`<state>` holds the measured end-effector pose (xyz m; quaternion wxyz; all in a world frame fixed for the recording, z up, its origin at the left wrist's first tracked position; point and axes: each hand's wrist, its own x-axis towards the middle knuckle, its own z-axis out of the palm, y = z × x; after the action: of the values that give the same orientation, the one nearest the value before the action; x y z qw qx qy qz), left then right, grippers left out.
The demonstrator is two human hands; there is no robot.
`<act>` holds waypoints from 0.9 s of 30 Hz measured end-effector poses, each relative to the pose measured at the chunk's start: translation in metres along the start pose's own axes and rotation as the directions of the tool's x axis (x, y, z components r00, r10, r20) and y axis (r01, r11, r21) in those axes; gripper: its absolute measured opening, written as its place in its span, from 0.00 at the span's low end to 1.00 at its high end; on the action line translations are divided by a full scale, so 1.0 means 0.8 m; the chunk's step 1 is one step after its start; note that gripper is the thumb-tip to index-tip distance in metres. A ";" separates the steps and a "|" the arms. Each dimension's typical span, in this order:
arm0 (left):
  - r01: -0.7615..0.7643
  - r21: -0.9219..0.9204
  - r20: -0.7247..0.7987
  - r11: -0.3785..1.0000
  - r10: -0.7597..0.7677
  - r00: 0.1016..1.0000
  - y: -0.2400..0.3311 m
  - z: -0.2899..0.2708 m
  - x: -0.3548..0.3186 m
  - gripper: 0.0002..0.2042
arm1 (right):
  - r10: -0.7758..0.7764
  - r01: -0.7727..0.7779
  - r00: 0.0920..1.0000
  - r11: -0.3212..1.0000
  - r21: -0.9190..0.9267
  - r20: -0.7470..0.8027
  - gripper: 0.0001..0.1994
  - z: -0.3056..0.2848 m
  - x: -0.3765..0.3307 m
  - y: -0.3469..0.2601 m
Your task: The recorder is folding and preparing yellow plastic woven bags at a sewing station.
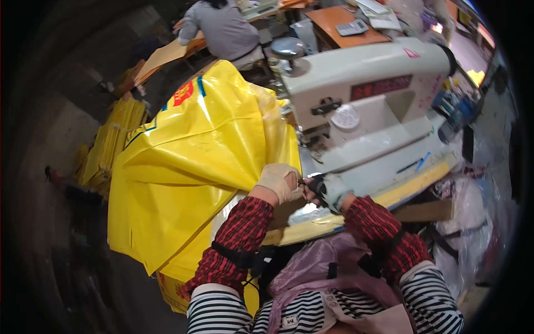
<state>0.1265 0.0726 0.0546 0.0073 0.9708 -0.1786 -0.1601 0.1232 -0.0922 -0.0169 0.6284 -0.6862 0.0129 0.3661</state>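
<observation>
A large glossy yellow woven plastic sack (pixel 183 161) spreads over the left side of the work table, its right edge beside the needle area of a cream sewing machine (pixel 356 78). My left hand (pixel 278 182), in a pale glove, is closed at the sack's lower right edge, gripping it. Just to its right, my right hand (pixel 329 192), in a whitish glove with a dark part at the fingers, is closed too. The fingertips of both hands nearly meet. A small dark thing shows between them, too small to name, and what my right fingers hold is hidden.
A stack of folded yellow sacks (pixel 114 139) stands at the left. Behind the machine is an orange table (pixel 339 28) with a calculator (pixel 352 28). Another person (pixel 225 30) sits at the back. Pens (pixel 423 161) lie on the machine table; clear plastic bags (pixel 467 222) are at right.
</observation>
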 end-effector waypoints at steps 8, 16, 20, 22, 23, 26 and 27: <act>0.055 -0.058 -0.102 0.997 -0.060 0.993 0.012 0.030 -0.044 0.08 | -0.436 0.418 0.895 0.894 0.162 0.094 0.10 0.005 0.016 -0.013; -0.291 -0.317 -0.451 0.903 0.126 0.884 0.085 0.100 -0.121 0.15 | -0.296 0.350 0.933 0.879 0.324 -0.203 0.17 0.050 0.061 -0.043; -0.236 -0.655 -0.722 0.718 -0.502 0.477 0.012 0.111 -0.210 0.10 | -0.905 0.610 0.336 -0.003 -0.792 0.262 0.15 0.011 -0.002 -0.047; -0.389 -0.862 -0.428 0.325 -0.878 0.215 -0.069 0.119 -0.264 0.17 | -0.851 0.618 0.488 0.179 -0.765 0.194 0.15 -0.004 -0.048 -0.035; -0.730 -0.667 -0.191 -0.148 -0.914 0.359 -0.129 0.144 -0.304 0.18 | -0.832 0.585 0.499 0.118 -0.802 0.242 0.15 -0.017 -0.073 -0.028; -0.795 -0.447 0.326 -0.410 -0.902 0.282 -0.200 0.073 -0.345 0.24 | -0.687 0.340 0.500 -0.404 -0.849 0.527 0.16 -0.061 -0.147 0.000; -0.829 -0.472 0.137 -0.301 -0.954 0.268 -0.212 0.055 -0.333 0.24 | -0.761 0.571 0.598 0.184 -0.800 0.251 0.19 -0.073 -0.144 0.039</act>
<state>-0.0651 0.3261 0.0827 0.8291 0.2723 0.2965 0.3881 0.0523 -0.2011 0.0129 0.3180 -0.8593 -0.3962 -0.0594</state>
